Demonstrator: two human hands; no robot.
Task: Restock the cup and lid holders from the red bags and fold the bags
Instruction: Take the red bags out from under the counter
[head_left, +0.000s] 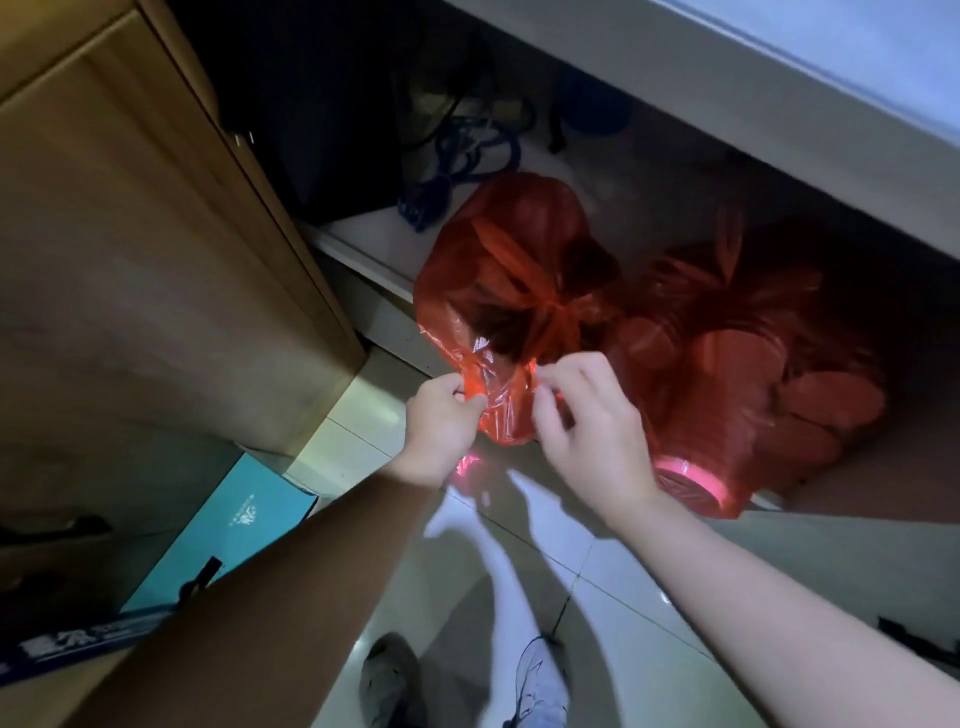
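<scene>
Under the counter, both hands (left (441, 415), right (587, 415)) pinched a knotted, crinkly translucent red plastic bag (514, 291); its neighbouring red bag (753, 364) held stacked round lids.

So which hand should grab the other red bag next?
Probably the right hand: it sits right beside the second red bag, while the left hand is on the far side of the first bag.

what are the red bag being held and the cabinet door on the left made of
The red bag in both hands looks like thin translucent plastic film: glossy highlights, fine crinkles, dark contents showing through. The cabinet door looks like matte wood-grain board, probably laminate rather than solid wood; the dim light leaves that open.
</scene>
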